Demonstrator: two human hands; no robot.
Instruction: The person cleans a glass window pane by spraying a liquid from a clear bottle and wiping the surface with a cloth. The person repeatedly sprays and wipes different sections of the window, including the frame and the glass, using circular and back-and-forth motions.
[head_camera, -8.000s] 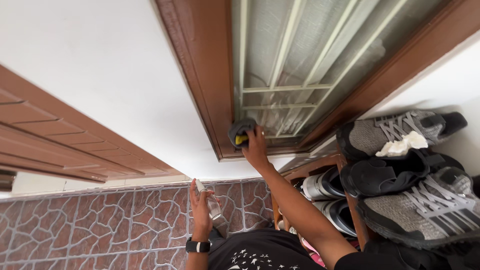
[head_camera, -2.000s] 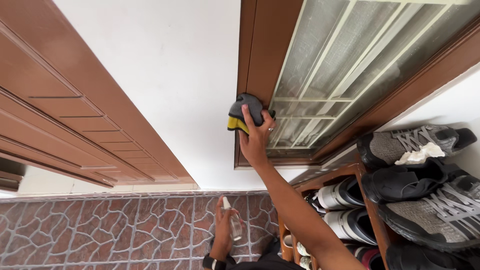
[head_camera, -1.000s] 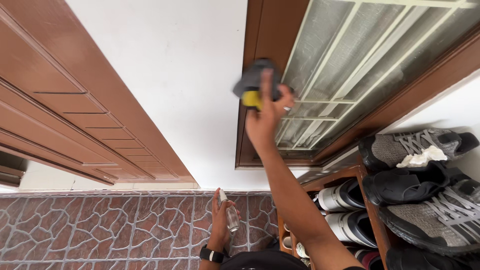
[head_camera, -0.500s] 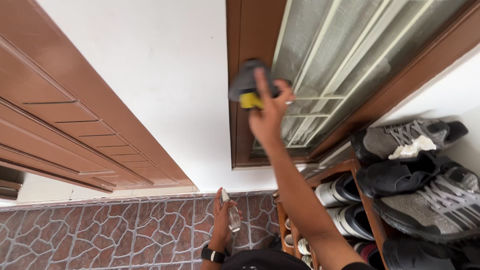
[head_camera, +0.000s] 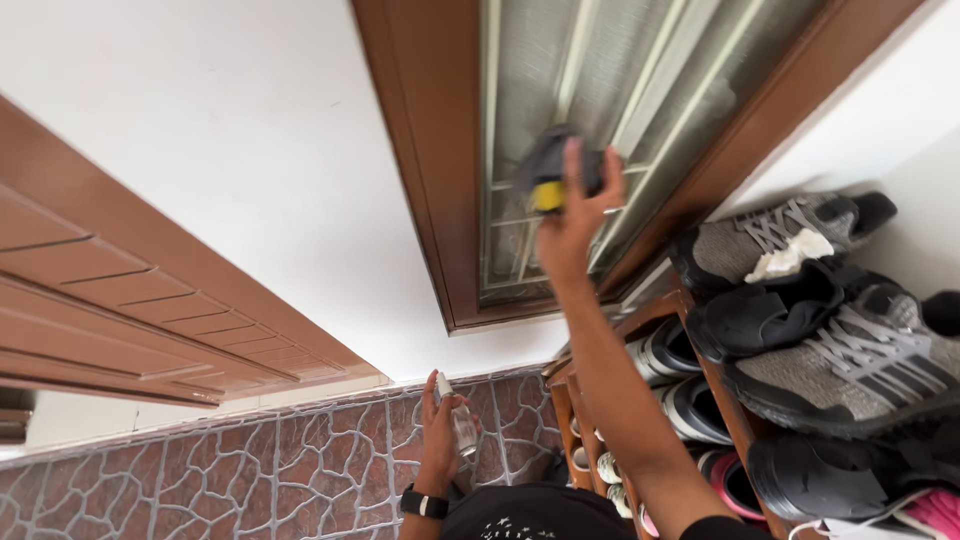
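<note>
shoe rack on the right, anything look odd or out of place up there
Yes: a crumpled white wad, tissue or cloth, lies on the grey sneaker atop the shoe rack. The shoes there are heaped on one another rather than paired neatly.

A white wall (head_camera: 250, 150) holds a brown-framed frosted window (head_camera: 530, 60), above a stone-patterned tile floor (head_camera: 200, 470) and a wooden shoe rack (head_camera: 715, 395).

Bright, even daylight with soft shadows; raised right hand (head_camera: 570, 225) motion-blurred, edges bent by a wide lens.
</note>
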